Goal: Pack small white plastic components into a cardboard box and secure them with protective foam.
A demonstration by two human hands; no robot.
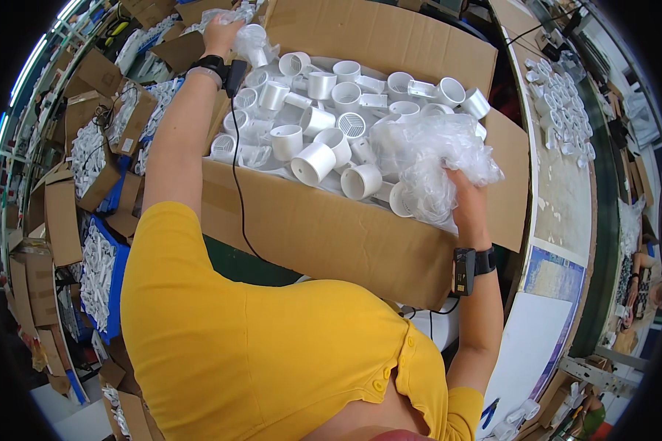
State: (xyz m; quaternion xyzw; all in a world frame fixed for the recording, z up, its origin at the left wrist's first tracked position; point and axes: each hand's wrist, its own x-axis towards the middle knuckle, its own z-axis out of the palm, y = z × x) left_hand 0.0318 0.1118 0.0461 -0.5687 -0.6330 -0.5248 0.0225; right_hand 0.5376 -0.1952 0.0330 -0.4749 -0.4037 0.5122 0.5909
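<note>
In front of me a large cardboard box [324,220] is full of white plastic cup-shaped pieces [314,162]. Many have a flat handle, and some have slotted bottoms. My left hand [221,35], stretched to the box's far left corner, closes on a clear plastic bag [256,45] with a white piece showing through it. At the right front edge, my right hand [468,197] grips a big crumpled bundle of clear plastic bags [428,151]. That bundle lies over the pieces on the right side of the box. Its folds hide some of my right fingers.
On the right, a long bench [555,198] bears a cluster of similar white pieces [559,106]. Cartons and blue crates [99,275] of white parts crowd the left. A black cable [237,184] hangs from my left wrist across the box. Another person's arm [632,283] shows far right.
</note>
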